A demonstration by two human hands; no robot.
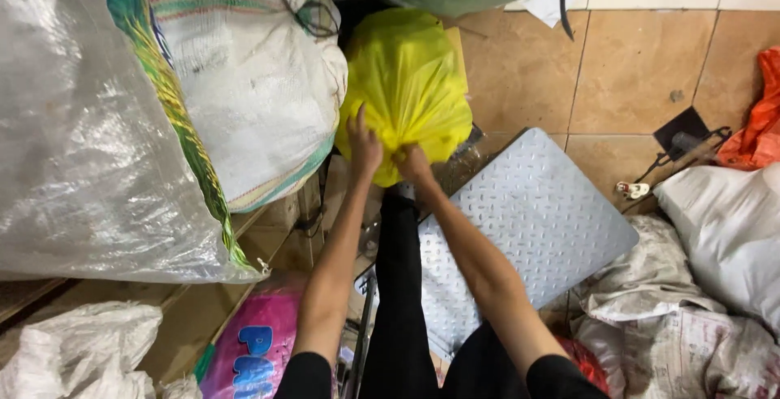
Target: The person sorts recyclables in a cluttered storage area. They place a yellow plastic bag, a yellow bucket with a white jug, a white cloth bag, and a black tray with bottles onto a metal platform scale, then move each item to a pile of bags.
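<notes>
1. We grip the yellow plastic bag (410, 82) with both hands; it sits on the floor between the white woven sacks (252, 82) and the grey studded metal plate (528, 220).
2. Our left hand (363, 145) is closed on its lower edge, and our right hand (413, 162) pinches a bunched fold beside it.
3. The film looks thin, soft and slippery, so it probably tears easily.
4. The bag bulges full; gathered folds likely give the surest hold.
</notes>
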